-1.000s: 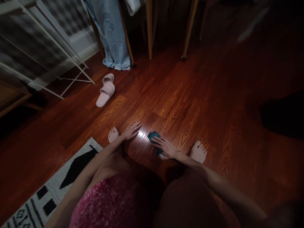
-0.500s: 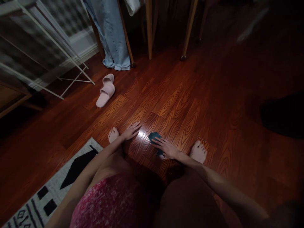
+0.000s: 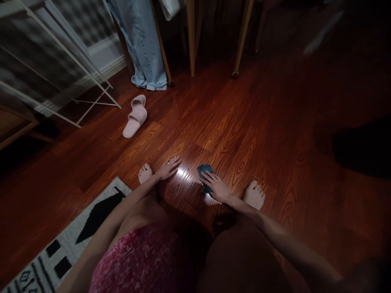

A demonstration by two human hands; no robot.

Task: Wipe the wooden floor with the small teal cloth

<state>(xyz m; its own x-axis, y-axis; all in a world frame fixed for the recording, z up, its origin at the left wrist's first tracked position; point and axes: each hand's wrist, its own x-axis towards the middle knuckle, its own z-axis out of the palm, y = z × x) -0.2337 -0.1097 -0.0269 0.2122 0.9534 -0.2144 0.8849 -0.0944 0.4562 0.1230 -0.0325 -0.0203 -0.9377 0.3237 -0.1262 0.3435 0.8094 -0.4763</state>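
Note:
I look down at a dark red wooden floor [image 3: 232,130] between my two bare feet. My right hand [image 3: 217,186] lies flat, fingers stretched out, pressing on a small dark teal cloth [image 3: 204,170] on the boards. My left hand [image 3: 168,167] rests flat on the floor, fingers spread, beside my left foot [image 3: 144,172]. It holds nothing. My right foot [image 3: 254,194] stands just right of the cloth hand. A bright glare shines on the boards between the two hands.
A pink slipper [image 3: 135,116] lies on the floor at the back left. Behind it hang light blue jeans [image 3: 141,44], near wooden legs [image 3: 191,38] and a white wire rack [image 3: 61,61]. A patterned black-and-white rug [image 3: 61,244] is at the lower left. A dark shape [image 3: 363,146] sits at right.
My right hand has slid the teal cloth a little forward and to the right across the boards. My left hand has stayed in place.

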